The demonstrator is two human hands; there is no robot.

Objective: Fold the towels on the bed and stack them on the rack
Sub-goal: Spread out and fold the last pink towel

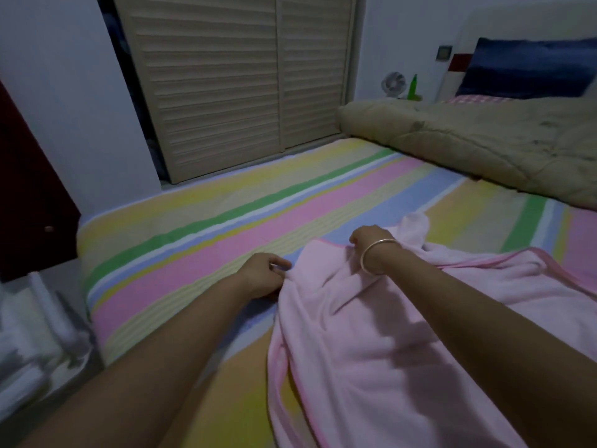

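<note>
blurred rack (42, 328) at left, pink towel (371, 334) cut off below

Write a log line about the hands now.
left hand: pinches pink towel edge | right hand: grips its edge | state: crumpled, unfolded, on bed

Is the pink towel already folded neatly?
No, the pink towel lies rumpled on the bed, left hand and right hand pinching its edge.

Pale pink towel (371, 334) lies on pastel rainbow-striped sheet (200, 240); comforter (484, 140) olive-tan.
</note>
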